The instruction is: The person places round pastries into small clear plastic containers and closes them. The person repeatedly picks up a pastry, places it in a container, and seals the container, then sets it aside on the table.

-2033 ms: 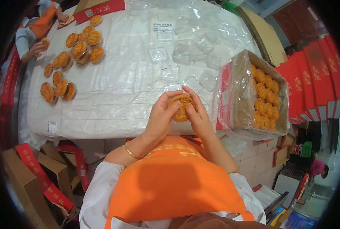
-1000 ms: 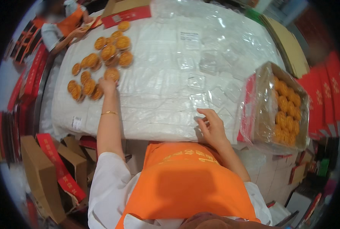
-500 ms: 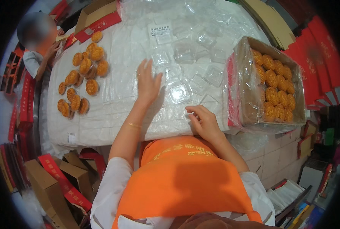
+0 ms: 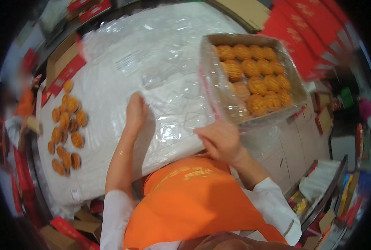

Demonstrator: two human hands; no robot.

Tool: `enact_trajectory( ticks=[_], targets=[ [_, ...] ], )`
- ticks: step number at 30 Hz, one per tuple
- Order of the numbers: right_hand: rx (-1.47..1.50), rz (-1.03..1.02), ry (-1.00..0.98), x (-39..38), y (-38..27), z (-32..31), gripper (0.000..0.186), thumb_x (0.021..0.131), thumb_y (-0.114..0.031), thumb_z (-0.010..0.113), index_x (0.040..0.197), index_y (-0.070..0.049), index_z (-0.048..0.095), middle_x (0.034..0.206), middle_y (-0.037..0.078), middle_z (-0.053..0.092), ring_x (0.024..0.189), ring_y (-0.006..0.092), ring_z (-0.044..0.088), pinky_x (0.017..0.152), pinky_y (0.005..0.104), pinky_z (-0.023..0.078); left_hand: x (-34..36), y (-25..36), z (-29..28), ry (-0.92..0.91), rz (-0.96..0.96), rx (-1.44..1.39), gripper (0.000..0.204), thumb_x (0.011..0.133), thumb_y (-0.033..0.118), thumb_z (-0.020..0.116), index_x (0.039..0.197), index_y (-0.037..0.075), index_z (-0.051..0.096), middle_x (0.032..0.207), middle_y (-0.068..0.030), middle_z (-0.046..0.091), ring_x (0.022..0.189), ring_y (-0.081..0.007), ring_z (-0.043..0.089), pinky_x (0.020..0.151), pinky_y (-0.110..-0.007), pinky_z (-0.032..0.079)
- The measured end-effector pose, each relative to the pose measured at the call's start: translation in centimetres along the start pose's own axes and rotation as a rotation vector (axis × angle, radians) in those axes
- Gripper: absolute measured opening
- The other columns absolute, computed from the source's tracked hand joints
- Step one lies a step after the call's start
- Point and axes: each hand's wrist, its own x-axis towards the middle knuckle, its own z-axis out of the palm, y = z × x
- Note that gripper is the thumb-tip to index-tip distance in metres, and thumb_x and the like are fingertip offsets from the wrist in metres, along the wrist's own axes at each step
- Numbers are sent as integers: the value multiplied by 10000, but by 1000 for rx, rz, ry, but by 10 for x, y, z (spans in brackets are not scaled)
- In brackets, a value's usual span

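Note:
My left hand [image 4: 136, 111] is over the middle of the covered table, its fingers blurred and seen edge-on, so what they hold cannot be told. At the front edge my right hand [image 4: 222, 139] has its fingers curled in with the thumb beneath; anything inside them is hidden. Between the two hands lies a clear plastic tray [image 4: 168, 131], and another clear tray [image 4: 193, 121] is just beyond my right fingertips. Several mooncakes [image 4: 71, 104] in clear wrapping are scattered at the left. A plastic-lined cardboard box [image 4: 298, 83] on the right holds rows of unwrapped mooncakes [image 4: 258, 85].
More clear trays [image 4: 152, 79] and a printed sheet [image 4: 127, 63] lie farther back. An open red box [image 4: 67, 71] stands at the far left. Red bags [image 4: 306, 29] are stacked beyond the mooncake box. A person in orange [image 4: 25, 102] is at the left edge, blurred.
The view has turned, so the mooncake box appears closer to the middle. My left hand's spread fingers no longer show apart; my right fingers have curled in more.

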Motion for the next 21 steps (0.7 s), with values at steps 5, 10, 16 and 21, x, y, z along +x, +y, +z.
enact_trajectory(
  ticks=[5,10,16,21],
  targets=[
    [-562,198,-14,41,63,-92,289,803,-135,750,1049,-13,660,954,171,662,892,342,617,762,431,496,-46,32,-26,-219,-444,-988,92,994,88,500,1029,31,438,992,-151,671,766,-222,693,697,-345,577],
    [-948,594,-520,24,131,-129,507,811,-326,762,1148,18,601,1096,224,649,1081,361,587,920,459,481,-64,63,-34,-262,-574,-1387,232,963,93,564,1163,9,483,1002,-162,662,813,-244,681,754,-353,578],
    [-757,661,-456,28,159,-128,615,760,-382,784,1151,43,573,1058,261,667,1004,413,623,918,482,486,-68,79,-22,-146,-755,-1651,203,953,127,595,1106,-1,555,1162,-217,623,1105,-352,629,945,-449,552],
    [-1028,536,-359,40,137,-117,614,738,-331,797,1183,15,553,1156,249,624,1073,402,581,916,486,482,-66,88,-17,-123,-777,-1846,160,965,159,589,1027,12,577,1208,-257,615,1183,-418,603,987,-521,527]
  ],
)
